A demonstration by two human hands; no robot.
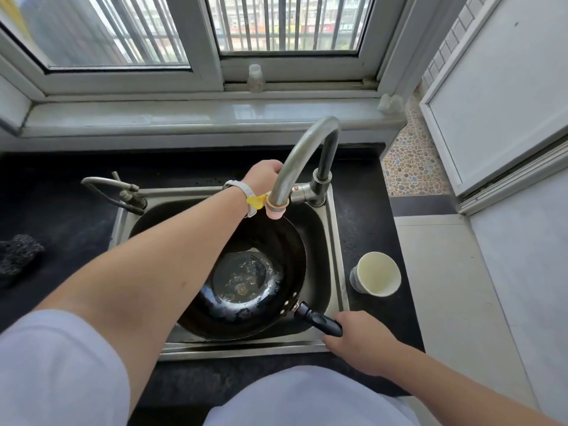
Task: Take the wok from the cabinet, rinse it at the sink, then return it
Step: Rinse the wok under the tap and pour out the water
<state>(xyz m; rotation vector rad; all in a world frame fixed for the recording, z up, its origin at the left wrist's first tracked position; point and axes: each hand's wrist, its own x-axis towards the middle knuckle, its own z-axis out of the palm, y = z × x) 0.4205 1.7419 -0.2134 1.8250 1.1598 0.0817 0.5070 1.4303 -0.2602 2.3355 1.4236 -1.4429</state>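
A head-worn camera looks down at a steel sink (336, 256) set in a dark counter (368, 229) below a barred window. At the centre of the frame a black wok (246, 290) sits inside the basin, its bowl facing up and tilted slightly, with a shallow pool of water and some pale residue at the bottom. That position puts the bowl directly under the spout of the tall curved faucet (302, 155), so it can catch water for the rinse; no stream is visible. At lower right, the right hand (356, 342) grips the end of the wok's black handle (319, 319), fingers closed around it, probably to keep the pan steady and angled in the basin. The left arm crosses the frame from lower left, and the left hand (264, 173), wearing a pale wristband, reaches behind the faucet's neck at centre top. Its fingers are hidden by the pipe, so I cannot tell whether they are open or closed, or what they touch; likely the tap control. A paper cup (376, 273) stands on the counter just right of the sink, and a dark scrubber (18, 256) lies at the left edge.
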